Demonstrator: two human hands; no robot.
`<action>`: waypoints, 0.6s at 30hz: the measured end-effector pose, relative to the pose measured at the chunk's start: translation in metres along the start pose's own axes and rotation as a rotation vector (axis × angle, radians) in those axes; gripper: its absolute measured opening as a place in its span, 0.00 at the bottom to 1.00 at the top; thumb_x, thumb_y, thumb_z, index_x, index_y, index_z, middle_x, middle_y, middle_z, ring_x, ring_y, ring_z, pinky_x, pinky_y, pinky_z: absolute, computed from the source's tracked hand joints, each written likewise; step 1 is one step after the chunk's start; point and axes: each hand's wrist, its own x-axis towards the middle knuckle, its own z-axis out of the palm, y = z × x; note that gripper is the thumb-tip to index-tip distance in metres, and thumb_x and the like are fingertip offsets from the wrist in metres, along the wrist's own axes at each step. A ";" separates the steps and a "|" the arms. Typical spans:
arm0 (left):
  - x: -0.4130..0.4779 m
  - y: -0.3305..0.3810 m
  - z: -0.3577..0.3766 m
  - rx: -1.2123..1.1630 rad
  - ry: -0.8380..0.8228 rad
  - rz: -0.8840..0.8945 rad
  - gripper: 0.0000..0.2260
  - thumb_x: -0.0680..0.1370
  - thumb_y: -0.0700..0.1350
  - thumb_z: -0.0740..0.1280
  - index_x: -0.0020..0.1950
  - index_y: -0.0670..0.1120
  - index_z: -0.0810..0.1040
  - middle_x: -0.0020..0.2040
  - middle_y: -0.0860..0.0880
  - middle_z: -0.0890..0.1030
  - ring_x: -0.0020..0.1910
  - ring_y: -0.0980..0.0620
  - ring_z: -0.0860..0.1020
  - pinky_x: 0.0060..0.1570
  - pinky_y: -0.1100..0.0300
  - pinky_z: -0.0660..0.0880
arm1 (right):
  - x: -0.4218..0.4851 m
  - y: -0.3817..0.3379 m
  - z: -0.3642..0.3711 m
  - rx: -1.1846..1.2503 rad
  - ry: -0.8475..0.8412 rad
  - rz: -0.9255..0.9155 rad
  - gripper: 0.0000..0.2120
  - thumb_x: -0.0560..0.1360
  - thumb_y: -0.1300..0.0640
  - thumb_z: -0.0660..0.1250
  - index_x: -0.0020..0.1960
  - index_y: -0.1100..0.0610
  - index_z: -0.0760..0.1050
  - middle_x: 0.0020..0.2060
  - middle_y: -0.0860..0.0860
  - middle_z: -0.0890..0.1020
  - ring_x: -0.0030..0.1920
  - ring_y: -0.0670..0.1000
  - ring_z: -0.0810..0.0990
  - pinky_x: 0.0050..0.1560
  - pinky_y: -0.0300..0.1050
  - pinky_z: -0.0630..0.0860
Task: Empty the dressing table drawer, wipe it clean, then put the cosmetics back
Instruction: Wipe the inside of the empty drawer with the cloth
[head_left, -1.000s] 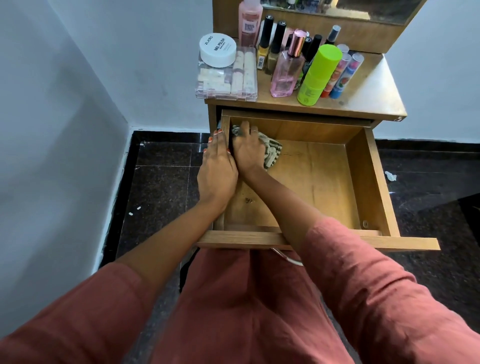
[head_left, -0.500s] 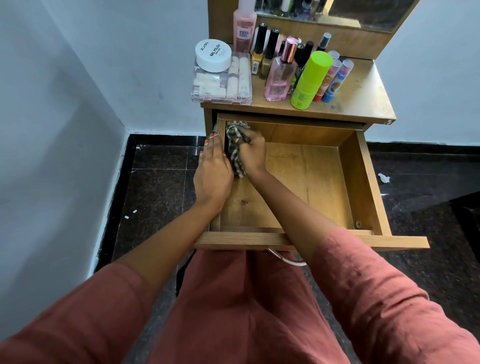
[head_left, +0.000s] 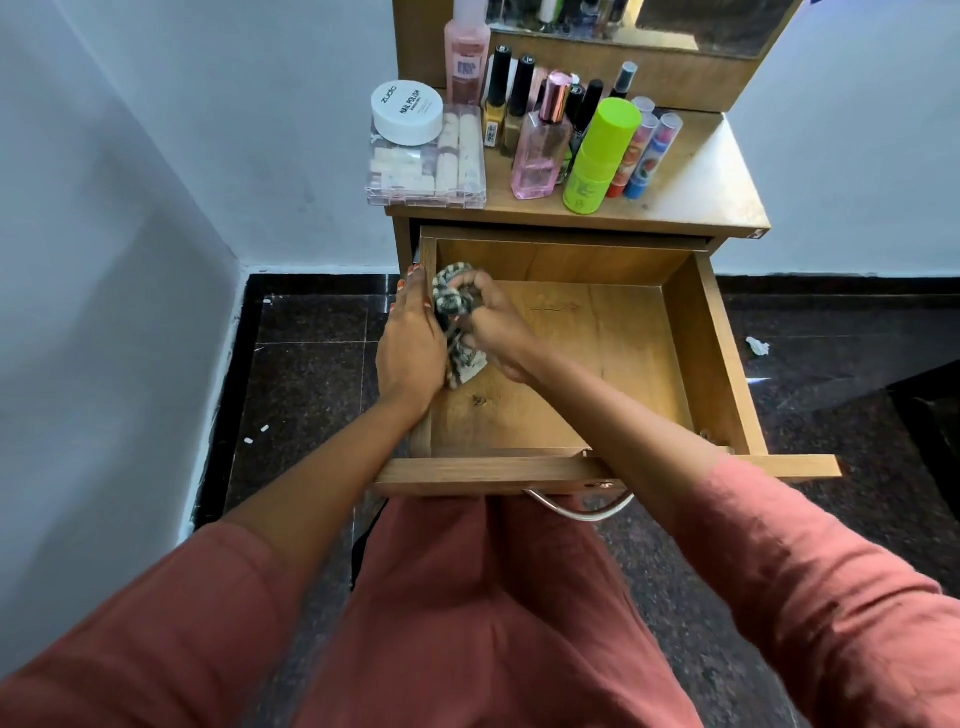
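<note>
Drawer (head_left: 613, 364) stands pulled out from under the table top (head_left: 701, 192), its wooden bottom bare except for the cloth and the hands at its far left corner. The right hand (head_left: 501, 330) reaches in over the front panel and has its fingers curled tightly round a bunched checked cloth (head_left: 451, 299), which is held against the inside of the left wall; a loose end of it hangs down to the bottom. The left hand (head_left: 410, 348) lies along that left wall with fingers straight and together, gripping nothing, its palm side just beside the cloth. The cosmetics are all on the table top: a white jar (head_left: 408, 111) on a clear case (head_left: 427, 171), a tall pink bottle (head_left: 466, 52) behind, two nail polishes (head_left: 500, 98), a pink perfume (head_left: 540, 156), a green tube (head_left: 597, 156) and lip balms (head_left: 647, 150). A metal handle (head_left: 576, 512) hangs below the front panel.
</note>
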 end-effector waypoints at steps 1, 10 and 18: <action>0.000 0.000 0.000 -0.006 0.004 0.002 0.20 0.81 0.40 0.51 0.74 0.46 0.59 0.69 0.40 0.70 0.60 0.40 0.75 0.52 0.50 0.73 | -0.008 0.003 -0.002 -0.019 -0.053 0.036 0.09 0.77 0.67 0.54 0.50 0.55 0.67 0.56 0.59 0.72 0.50 0.53 0.73 0.41 0.43 0.74; -0.001 0.000 0.002 0.021 -0.023 0.021 0.21 0.81 0.41 0.51 0.75 0.46 0.56 0.74 0.43 0.62 0.64 0.43 0.71 0.51 0.54 0.71 | -0.006 0.008 -0.005 0.021 -0.069 0.088 0.12 0.77 0.68 0.55 0.49 0.54 0.71 0.47 0.52 0.76 0.39 0.47 0.73 0.25 0.33 0.69; 0.002 -0.012 -0.014 0.151 -0.115 0.145 0.20 0.82 0.44 0.50 0.75 0.45 0.56 0.76 0.42 0.57 0.75 0.42 0.54 0.72 0.48 0.55 | 0.024 -0.009 -0.004 0.102 0.162 -0.011 0.20 0.75 0.74 0.56 0.64 0.61 0.70 0.54 0.56 0.76 0.38 0.42 0.73 0.29 0.31 0.70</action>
